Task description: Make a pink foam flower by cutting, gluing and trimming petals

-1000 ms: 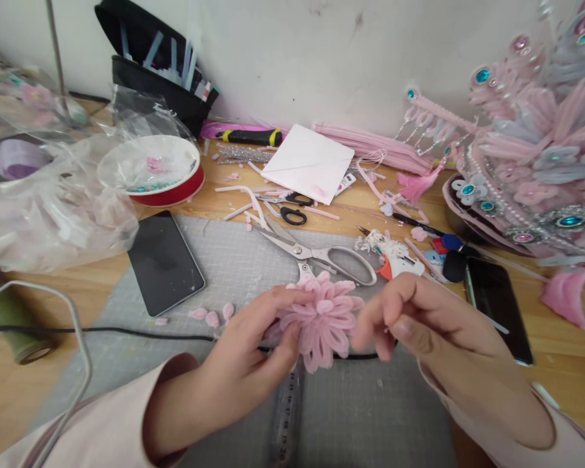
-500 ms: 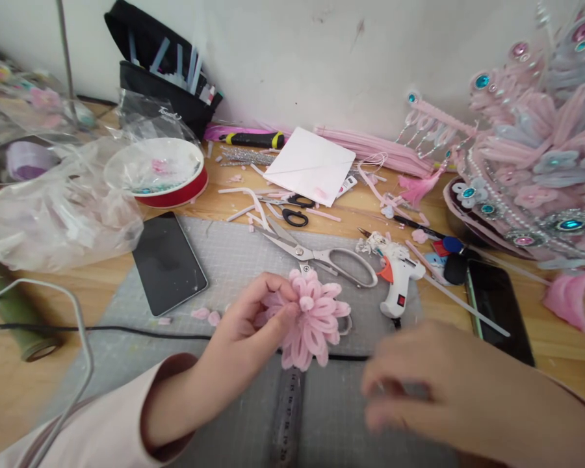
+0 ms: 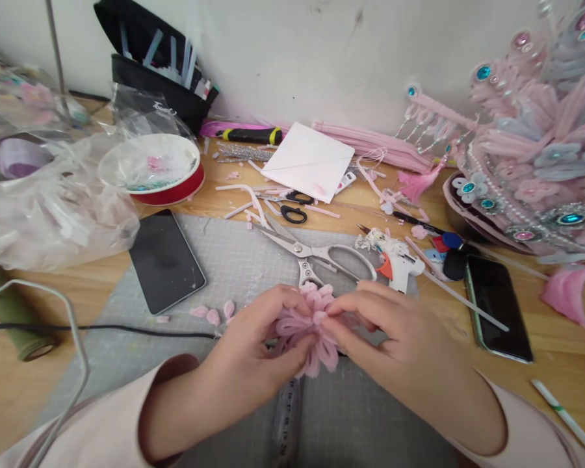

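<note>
Much of the pink flower in the lower middle of the frame is hidden by the hands. The left hand is nearly closed, its thumb and fingers clamping the petals. The right hand has thumb and forefinger pinched together at the small round centre; its other fingers are curled and partly covered, so whether they grip anything I cannot tell. Behind the hands, the lower handle of the large scissors is partly covered. The glue gun is partly blocked by the right hand, and the ruler runs out of the bottom edge. A black cable passes behind the left hand on the grey cutting mat, which lies on the wooden counter.

At upper left, an open black case holds pale sticks and small items too blurred to name. Below it, the red-sided white tub contains clear plastic, something pink and teal bits. The clear plastic bag is cut off by the left edge; its contents are unclear. At right, the jewelled pink headpiece leaves the frame and hides most of a dark bowl.
</note>
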Available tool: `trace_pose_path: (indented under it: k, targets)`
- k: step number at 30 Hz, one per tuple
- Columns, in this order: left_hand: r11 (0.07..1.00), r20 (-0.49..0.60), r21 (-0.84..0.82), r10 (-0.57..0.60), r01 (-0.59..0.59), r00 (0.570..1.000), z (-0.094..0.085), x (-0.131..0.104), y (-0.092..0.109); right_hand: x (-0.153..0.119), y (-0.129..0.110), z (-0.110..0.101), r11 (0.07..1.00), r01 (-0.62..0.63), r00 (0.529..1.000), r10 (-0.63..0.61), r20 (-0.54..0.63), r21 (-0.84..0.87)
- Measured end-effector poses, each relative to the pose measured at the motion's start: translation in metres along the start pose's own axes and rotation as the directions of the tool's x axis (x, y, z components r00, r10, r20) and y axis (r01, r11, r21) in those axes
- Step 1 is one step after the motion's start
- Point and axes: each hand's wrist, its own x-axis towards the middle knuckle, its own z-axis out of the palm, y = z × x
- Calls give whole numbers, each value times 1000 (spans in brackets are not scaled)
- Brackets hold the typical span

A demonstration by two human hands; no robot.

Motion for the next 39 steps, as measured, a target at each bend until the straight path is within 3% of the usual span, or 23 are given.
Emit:
trace_pose_path:
  k: [8,19,39]
  targets:
    - [998,-9,67,8,-8,1000,0,-3,-3,4,1,3,1000,-22,998,20,60,22]
    - [999,-30,31,-28,29,999,1,-1,-1,4,3,6,998,-55,995,51,83,44]
    - [995,-93,-66,-84,78,992,4,-1,-2,3,2,12,993,-87,995,83,51,82]
